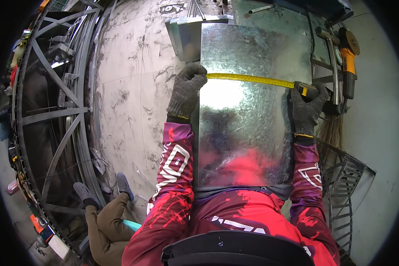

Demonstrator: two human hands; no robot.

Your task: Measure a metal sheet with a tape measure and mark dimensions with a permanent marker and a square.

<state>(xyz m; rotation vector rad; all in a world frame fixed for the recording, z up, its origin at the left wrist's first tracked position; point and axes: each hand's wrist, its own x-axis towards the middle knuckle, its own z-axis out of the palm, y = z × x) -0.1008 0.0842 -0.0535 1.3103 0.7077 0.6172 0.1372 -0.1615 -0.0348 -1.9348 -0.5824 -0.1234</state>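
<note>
In front of me is a shiny galvanized metal sheet [239,133], its near edge close to my body. A yellow tape measure [252,80] is drawn straight across it from side to side. At the sheet's left edge, my left hand [187,91], in a dark grey knit glove, pinches the end of the blade. My right hand [309,104], gloved alike, is closed around the black and yellow case at the right edge. The fingers of that hand are partly hidden beneath the case.
Folded metal pieces [181,40] stand beyond the sheet's far left corner. At right hang an orange angle grinder [348,62] and a broom [331,131], above a metal rack [343,190]. A steel frame with long bars [86,133] runs along the left. Another person's legs [106,221] show at lower left.
</note>
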